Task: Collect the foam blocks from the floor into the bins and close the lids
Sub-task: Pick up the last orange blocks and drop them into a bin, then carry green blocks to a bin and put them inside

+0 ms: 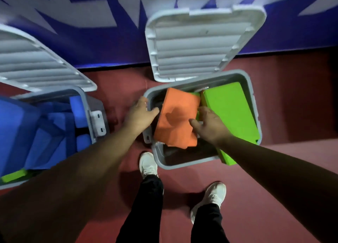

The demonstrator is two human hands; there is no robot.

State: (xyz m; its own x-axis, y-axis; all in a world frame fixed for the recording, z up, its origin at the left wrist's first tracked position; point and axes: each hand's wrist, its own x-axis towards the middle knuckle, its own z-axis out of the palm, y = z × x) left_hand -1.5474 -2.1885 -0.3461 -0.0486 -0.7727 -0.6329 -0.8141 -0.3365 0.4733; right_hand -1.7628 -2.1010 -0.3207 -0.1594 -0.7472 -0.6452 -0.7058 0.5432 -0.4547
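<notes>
Both grips hold an orange block (pixel 177 114) over the open right bin (pixel 173 167).
The left grip (pixel 140 114) clasps the block's left edge by the bin's left rim, thumb on top. The right grip (pixel 210 125) pinches the right edge, thumb on the orange face and fingers curled behind. The block tilts across the bin's left half. A green block (pixel 232 111) lies along the right wall, its near end jutting over the near right corner. The lid (pixel 197 43) stands up at the far edge. On the floor (pixel 274 169) to the left, another bin (pixel 86 104) holds blue blocks (pixel 45 133).
</notes>
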